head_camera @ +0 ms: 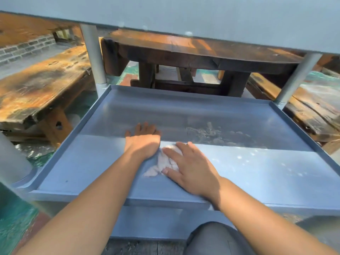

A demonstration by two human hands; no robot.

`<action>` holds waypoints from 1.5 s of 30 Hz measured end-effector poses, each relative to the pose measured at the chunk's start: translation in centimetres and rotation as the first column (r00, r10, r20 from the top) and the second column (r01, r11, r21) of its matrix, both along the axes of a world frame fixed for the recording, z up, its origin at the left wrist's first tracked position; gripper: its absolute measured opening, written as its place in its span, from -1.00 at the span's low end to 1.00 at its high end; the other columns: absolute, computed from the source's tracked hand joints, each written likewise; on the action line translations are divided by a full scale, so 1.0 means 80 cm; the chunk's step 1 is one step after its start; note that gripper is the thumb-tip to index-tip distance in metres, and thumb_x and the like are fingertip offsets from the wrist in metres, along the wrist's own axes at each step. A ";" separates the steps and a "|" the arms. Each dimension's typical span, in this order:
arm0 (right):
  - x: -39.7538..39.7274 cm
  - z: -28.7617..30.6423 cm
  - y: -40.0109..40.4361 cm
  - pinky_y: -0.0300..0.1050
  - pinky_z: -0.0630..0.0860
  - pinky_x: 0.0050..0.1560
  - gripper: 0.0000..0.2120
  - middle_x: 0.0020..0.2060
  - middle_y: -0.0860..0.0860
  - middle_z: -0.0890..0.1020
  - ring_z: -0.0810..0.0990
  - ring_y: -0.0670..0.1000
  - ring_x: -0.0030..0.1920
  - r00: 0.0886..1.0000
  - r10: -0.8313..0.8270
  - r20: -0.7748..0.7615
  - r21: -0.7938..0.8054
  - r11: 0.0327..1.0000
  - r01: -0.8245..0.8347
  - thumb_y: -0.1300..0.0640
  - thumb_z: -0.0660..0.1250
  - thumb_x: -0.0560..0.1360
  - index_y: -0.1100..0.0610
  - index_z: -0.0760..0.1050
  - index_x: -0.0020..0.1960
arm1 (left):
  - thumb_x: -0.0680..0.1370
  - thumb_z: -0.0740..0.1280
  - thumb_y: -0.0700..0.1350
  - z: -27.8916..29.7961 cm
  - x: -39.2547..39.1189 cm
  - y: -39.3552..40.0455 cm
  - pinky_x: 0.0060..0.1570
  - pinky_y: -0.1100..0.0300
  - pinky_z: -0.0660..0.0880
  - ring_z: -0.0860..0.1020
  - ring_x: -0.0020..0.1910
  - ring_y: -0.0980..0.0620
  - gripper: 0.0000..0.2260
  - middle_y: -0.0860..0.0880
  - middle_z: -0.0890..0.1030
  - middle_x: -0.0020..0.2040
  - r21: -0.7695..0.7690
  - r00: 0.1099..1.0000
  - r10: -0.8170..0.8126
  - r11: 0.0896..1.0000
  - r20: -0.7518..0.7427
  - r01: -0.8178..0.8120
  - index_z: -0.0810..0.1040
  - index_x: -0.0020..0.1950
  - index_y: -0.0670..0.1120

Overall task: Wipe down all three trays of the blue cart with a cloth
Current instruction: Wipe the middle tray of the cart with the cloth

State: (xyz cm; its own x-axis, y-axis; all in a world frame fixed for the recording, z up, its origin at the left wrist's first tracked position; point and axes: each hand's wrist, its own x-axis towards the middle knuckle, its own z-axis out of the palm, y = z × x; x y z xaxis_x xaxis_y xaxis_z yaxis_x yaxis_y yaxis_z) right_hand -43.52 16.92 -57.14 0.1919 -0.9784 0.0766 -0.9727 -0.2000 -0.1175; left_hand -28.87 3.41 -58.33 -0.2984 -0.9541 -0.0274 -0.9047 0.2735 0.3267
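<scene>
At left we see a weathered wooden bench (36,92). Our left hand (142,140) lies flat, fingers apart, on the smooth blue middle tray (77,162); our right hand (189,168) presses the crumpled white cloth (163,162), beside dusty residue (211,133).

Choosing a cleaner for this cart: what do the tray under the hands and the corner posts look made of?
The middle tray looks like blue-painted sheet metal or moulded plastic: smooth, semi-matte, with a thin folded rim; I can't say which. The posts look like bare or grey-coated metal tube, round with a dull sheen.
</scene>
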 end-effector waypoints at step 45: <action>-0.049 0.006 0.056 -0.10 0.26 0.35 -0.38 0.31 -0.06 0.43 0.30 0.04 0.33 0.988 -0.024 0.150 0.118 0.993 0.006 -0.39 0.12 0.44 -0.25 0.24 0.45 | 0.55 -0.07 0.32 0.000 -0.010 0.005 0.42 -0.28 -0.12 -0.10 0.57 -0.08 -0.47 0.08 -0.05 0.61 0.000 0.976 -0.120 0.993 0.185 0.122 0.06 0.52 0.28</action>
State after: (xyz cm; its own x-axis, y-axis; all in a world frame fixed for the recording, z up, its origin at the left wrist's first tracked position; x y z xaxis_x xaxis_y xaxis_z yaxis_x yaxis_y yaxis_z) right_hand -47.45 21.37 -56.64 0.1718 -0.9851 -0.0111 -0.9449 -0.1616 -0.2847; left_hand -29.66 3.84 -58.31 -0.4022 -0.9119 -0.0816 -0.9090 0.3872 0.1540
